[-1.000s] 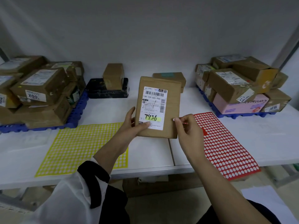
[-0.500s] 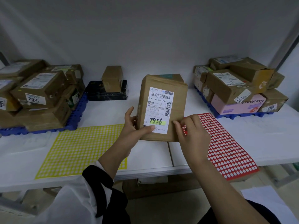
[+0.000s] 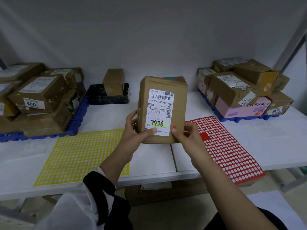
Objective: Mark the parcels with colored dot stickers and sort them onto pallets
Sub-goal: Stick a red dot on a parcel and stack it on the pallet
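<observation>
Parcel [image 3: 178, 103] up in both hands, and here's the change: half a second back the right hand [image 3: 188, 136] sat low at the corner by the red sheet [image 3: 229, 150]. Now its thumb is on the parcel's face, a red dot [image 3: 174, 127] at the thumb tip just right of the label [image 3: 159, 112]. Stuck down or on the thumb, cannot tell. Right fingers curl behind the right edge, grasping it. Left hand [image 3: 135, 128] clamps the left edge, thumb across the label's bottom. Long axis upright, label toward the camera, barcode on top, 7936 reading right way up. It hangs above the table [image 3: 274, 143], between the yellow sheet [image 3: 79, 155] and the red one.
</observation>
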